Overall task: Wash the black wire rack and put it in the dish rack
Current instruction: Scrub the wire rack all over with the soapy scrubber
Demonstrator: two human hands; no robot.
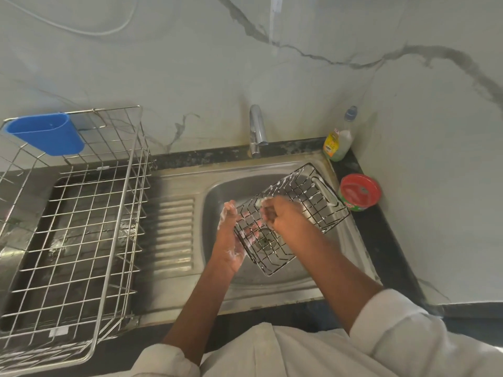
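Two soapy hands work on the black wire rack (pixel 292 216), which is tilted over the steel sink (pixel 217 191), clear of the basin floor. The left hand (pixel 231 235) grips its near-left edge, fingers curled under the wires. The right hand (pixel 280 216) is curled around something pale, a sponge or scrubber too blurred to tell, pressed on the rack's top. Suds cling to the wires. The dish rack (pixel 81 227) stands on the counter (pixel 381 240) left of the sink, a blue cup (pixel 46 133) hung on its rim. A soap bottle (pixel 339 140) and red tub (pixel 359 191) sit to the right.
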